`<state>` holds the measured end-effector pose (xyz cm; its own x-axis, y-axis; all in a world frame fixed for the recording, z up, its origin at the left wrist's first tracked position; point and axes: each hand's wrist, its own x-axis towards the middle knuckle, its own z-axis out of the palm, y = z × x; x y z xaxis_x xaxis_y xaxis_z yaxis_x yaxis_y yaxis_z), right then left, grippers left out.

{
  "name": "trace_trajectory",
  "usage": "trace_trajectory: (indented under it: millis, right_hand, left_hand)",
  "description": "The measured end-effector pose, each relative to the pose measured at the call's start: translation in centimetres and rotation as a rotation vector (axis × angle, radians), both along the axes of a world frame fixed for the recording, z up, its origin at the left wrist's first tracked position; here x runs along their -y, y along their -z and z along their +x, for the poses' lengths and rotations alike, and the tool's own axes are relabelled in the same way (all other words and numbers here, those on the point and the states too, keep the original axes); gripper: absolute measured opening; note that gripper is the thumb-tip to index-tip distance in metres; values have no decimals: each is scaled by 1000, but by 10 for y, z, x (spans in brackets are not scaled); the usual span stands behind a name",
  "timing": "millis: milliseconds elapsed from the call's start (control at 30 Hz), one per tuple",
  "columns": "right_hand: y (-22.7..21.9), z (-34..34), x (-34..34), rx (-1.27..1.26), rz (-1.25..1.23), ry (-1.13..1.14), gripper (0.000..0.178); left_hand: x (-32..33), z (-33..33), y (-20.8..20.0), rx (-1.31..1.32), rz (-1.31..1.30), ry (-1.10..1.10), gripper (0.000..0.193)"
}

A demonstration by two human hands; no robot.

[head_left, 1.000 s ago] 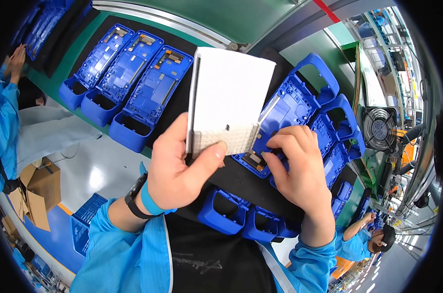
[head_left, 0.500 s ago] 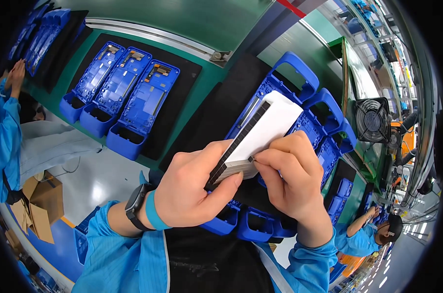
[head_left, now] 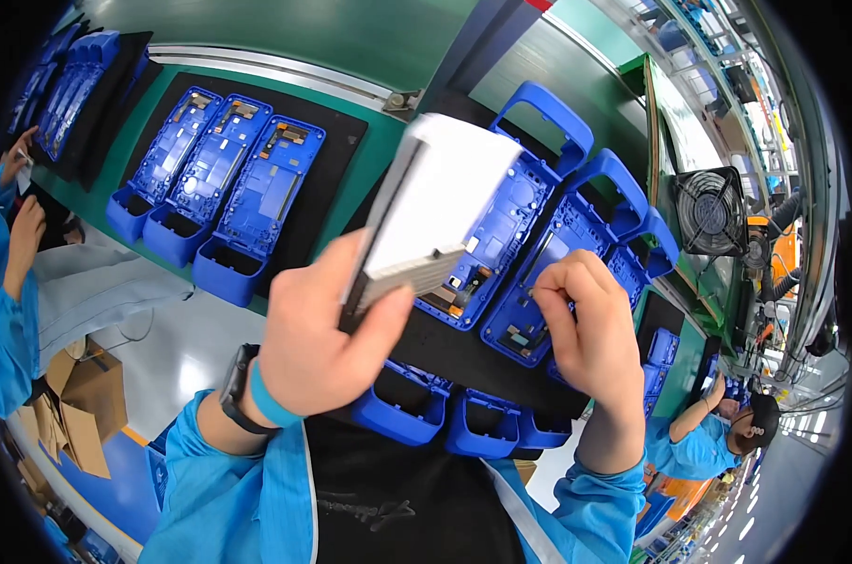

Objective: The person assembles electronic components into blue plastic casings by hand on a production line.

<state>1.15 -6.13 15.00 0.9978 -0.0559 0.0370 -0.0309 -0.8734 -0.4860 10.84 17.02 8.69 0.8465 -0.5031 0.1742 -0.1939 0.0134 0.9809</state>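
A thick stack of white sheets (head_left: 449, 183) with a dark strip along its left side is tilted up over the workbench. My left hand (head_left: 315, 334) grips its lower end, thumb across the layered edge. A small dark bit sits on that edge near the thumb. To the right of the stack, apart from it, my right hand (head_left: 595, 329) has its thumb and forefinger pinched together; what is between them, if anything, is too small to name. Beneath both hands lie blue plastic housings (head_left: 515, 216) with looped ends, small circuit parts inside, on a black mat.
Three more blue housings (head_left: 271, 188) lie on a black mat (head_left: 336, 155) at the left. A black fan (head_left: 712, 211) stands at the right. Co-workers' hands (head_left: 22, 226) show at the far left, and another person (head_left: 717, 437) works at the right. A cardboard box (head_left: 92, 404) sits on the floor.
My right hand has drawn away from the stack's edge, still pinched. My left hand has shifted left and turned the stack, so its white face shows more.
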Motion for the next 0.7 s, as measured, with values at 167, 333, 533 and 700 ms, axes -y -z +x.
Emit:
trace_trajectory:
  millis: [167, 333, 533, 700]
  right_hand:
    - [11, -13, 9, -42, -59, -17, 4]
    - [16, -12, 7, -61, -85, -34, 5]
    - [15, -10, 7, -79, -109, -23, 5]
    - [14, -8, 7, -91, -127, -35, 5]
  left_hand:
    - [-7, -1, 9, -253, -119, 57, 26]
    - [-5, -3, 9, -306, -155, 71, 26]
    - [-5, -3, 9, -306, -176, 76, 29]
    - [-5, -2, 10, -294, -176, 86, 29]
